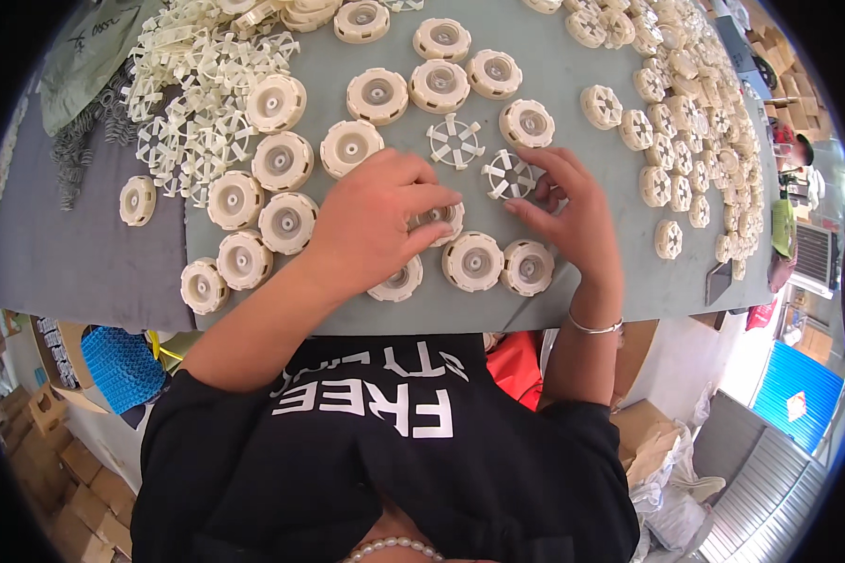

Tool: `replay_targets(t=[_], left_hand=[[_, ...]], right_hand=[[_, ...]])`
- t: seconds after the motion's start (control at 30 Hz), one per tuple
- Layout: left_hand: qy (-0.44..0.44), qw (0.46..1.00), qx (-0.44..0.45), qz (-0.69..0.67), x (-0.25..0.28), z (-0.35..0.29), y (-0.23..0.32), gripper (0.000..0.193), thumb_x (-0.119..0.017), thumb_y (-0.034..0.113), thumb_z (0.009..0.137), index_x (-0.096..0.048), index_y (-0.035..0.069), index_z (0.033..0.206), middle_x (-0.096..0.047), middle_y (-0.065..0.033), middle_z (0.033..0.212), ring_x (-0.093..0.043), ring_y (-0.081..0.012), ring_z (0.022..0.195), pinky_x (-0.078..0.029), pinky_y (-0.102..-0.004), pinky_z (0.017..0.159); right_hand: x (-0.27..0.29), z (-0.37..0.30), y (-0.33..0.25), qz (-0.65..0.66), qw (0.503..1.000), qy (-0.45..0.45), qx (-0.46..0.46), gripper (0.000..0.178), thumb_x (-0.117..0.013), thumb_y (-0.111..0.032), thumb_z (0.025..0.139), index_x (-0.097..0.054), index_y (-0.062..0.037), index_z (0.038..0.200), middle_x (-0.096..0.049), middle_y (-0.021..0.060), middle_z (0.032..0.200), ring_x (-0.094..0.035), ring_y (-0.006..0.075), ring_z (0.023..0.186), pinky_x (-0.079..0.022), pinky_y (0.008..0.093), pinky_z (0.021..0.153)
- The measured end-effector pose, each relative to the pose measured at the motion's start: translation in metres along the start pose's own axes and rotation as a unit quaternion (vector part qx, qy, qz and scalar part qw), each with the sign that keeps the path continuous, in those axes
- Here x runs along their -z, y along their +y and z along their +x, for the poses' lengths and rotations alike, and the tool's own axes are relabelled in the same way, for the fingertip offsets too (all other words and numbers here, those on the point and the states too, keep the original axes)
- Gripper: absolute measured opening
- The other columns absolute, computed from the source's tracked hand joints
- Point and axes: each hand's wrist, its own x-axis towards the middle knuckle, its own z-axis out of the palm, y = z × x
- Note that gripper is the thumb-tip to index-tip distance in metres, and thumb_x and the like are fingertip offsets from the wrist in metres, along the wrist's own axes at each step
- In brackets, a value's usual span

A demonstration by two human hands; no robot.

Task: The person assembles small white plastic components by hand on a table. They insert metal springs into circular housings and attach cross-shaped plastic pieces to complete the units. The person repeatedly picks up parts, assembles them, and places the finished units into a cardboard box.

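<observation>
My left hand (385,206) reaches over a round cream plastic housing (438,223) on the table, its thumb and index finger curved about the part and covering some of it. My right hand (571,202) pinches a thin white spoked ring (510,175) at its right side, with thumb and index finger at the rim. A second spoked ring (455,142) lies flat just above, between the hands. Similar housings surround them, among them one housing (471,262) below the hands and another housing (527,124) above my right hand.
Spoked rings are heaped (202,103) at the upper left, beside dark coil springs (69,159) and a grey-green bag (99,61). Many housings with spoked rings fitted (681,122) crowd the right side of the grey table (591,272). A red item (514,366) shows below the edge.
</observation>
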Motion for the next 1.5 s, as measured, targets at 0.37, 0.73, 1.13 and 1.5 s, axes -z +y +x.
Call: replay_targets(t=[0.37,0.73,1.13,1.5], left_hand=[[-0.019,1.0,0.012,0.015,0.003,0.0,-0.001,0.069,-0.094,0.022,0.063,-0.073,0.011,0.127,-0.068,-0.0059,0.118,-0.059,-0.0306,0.11,-0.051,-0.0432,0.097],[0.035,0.999,-0.001,0.006,0.0,0.003,-0.008,0.042,-0.088,0.024,0.077,-0.078,0.01,0.115,-0.07,-0.0045,0.122,-0.06,-0.0293,0.11,-0.05,-0.0433,0.097],[-0.007,0.998,0.067,-0.004,0.005,0.0,-0.004,0.044,-0.08,0.019,0.088,-0.072,0.01,0.13,-0.075,-0.0098,0.116,-0.065,-0.0306,0.099,-0.054,-0.0403,0.088],[0.038,0.997,0.048,0.056,0.0,0.0,-0.002,0.046,-0.076,0.009,0.088,-0.069,0.011,0.133,-0.074,-0.0068,0.116,-0.062,-0.0302,0.101,-0.053,-0.041,0.092]], right_hand=[[0.002,-0.022,-0.017,0.093,0.994,0.048,0.032,0.052,-0.086,-0.002,0.072,-0.07,-0.0007,0.122,-0.066,0.0057,0.103,-0.059,0.0129,0.079,-0.052,0.0276,0.071],[-0.006,-0.016,-0.042,0.022,0.997,0.021,0.069,0.053,-0.088,-0.004,0.072,-0.071,-0.0023,0.122,-0.07,0.0078,0.111,-0.062,0.0146,0.08,-0.055,0.0292,0.071],[-0.04,-0.009,-0.057,-0.064,0.996,-0.018,0.067,0.049,-0.09,-0.017,0.077,-0.072,-0.0062,0.121,-0.071,0.0078,0.113,-0.07,0.0248,0.087,-0.058,0.0363,0.074],[-0.048,0.004,-0.083,-0.263,0.961,-0.071,0.05,0.049,-0.09,-0.027,0.077,-0.07,-0.0055,0.117,-0.072,0.011,0.109,-0.069,0.0344,0.095,-0.054,0.0427,0.077]])
